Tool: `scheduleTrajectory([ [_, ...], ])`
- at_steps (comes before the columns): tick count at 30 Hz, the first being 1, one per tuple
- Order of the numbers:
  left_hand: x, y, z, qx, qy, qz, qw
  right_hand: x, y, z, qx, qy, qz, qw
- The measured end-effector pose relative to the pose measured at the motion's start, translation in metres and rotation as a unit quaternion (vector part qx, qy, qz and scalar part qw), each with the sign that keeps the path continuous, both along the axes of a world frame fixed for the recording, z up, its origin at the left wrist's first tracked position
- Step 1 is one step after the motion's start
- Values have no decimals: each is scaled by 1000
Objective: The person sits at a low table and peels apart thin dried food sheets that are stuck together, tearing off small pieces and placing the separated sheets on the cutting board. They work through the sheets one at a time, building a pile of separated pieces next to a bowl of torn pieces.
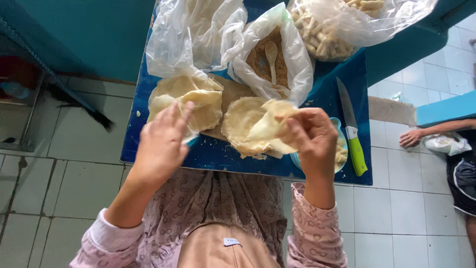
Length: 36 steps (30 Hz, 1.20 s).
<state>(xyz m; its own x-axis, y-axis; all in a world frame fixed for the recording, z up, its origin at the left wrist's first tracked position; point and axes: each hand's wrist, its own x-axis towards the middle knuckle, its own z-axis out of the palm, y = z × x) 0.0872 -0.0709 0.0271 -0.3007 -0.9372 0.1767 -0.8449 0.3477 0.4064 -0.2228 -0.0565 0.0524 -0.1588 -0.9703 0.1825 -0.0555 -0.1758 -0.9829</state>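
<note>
Bags: three clear plastic bags at far edge of blue desk (218, 155).
Middle bag (292, 54): brown crumbs, pale spoon (271, 54) lying in them.
Right bag (377, 25): pale stick-shaped pieces.
Left bag (173, 39): contents unclear.
Bowl (342, 130): light blue, mostly hidden behind right hand, pale pieces inside.
Right hand (312, 141): grip clamped on thin pale wrapper (267, 126), lifted over wrapper stack (240, 121).
Left hand (161, 144): fingers apart, fingertips touching second wrapper pile (198, 99).
Knife (352, 130): green handle, on desk's right edge.
</note>
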Motion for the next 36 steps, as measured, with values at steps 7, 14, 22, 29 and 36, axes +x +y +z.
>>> scheduleTrajectory([
  [7, -46, -12, 0, 140, 373, -253, 882, 1, -3, 14, 43, 49, 240, 969],
  [14, -69, -3, -45, 321, 515, -89, 790, -14, -18, -6, 146, 44, 210, 966],
  [22, -61, 35, -33, 392, 493, -60, 775, -35, 36, -51, 255, -109, 236, 931],
  [29, -84, 3, -39, 362, 528, -24, 768, -40, 4, -51, 207, -99, 98, 968],
  [36, -103, -44, -45, 246, 432, 50, 866, -19, -67, -60, 135, 240, 40, 961],
])
